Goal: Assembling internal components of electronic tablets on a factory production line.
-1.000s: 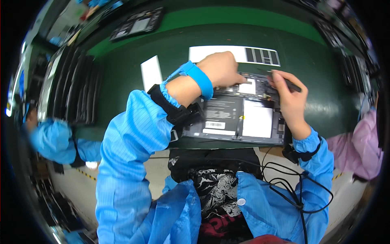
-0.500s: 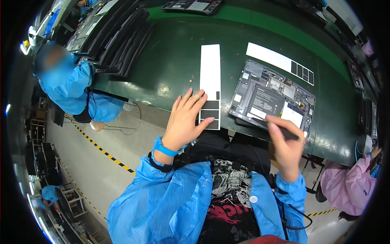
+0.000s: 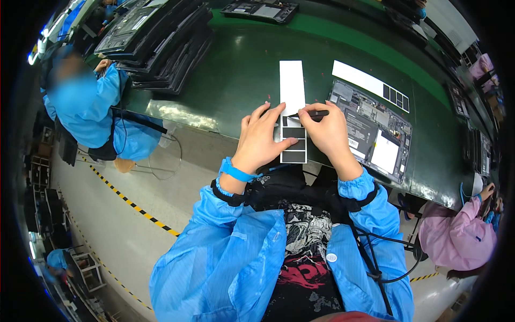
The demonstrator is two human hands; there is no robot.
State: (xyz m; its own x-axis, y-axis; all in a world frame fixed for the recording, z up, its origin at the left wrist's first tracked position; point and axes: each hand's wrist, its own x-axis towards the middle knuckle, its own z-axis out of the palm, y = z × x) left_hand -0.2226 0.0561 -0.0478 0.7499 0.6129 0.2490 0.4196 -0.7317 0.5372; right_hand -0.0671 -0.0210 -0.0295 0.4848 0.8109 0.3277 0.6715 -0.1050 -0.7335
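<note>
A white sticker strip (image 3: 291, 80) with black rectangular labels on its near half lies on the green table. My left hand (image 3: 257, 137) is open over it, fingers spread, with the thumb and fingertips pressing its left side. In my right hand (image 3: 333, 134) is a pair of black tweezers (image 3: 320, 114), its thin tip touching the strip near the topmost small black label. Right of the strip, partly behind my right hand, lies an opened tablet-like device (image 3: 370, 115) showing its battery and circuit boards. Behind the device rests a second white sticker strip (image 3: 357, 77), with black labels at its right end.
Tall stacks of similar opened devices (image 3: 161, 51) stand at the far left of the table (image 3: 230, 80). Another device (image 3: 260, 9) lies at the far edge. One person in blue (image 3: 80, 115) sits at left, another in pink (image 3: 456, 236) at right. More devices (image 3: 480, 150) sit at right.
My right hand has moved left with the tweezers, from above the device to the strip beside my left hand. My left hand stays on the strip, its fingers slightly more bent.
</note>
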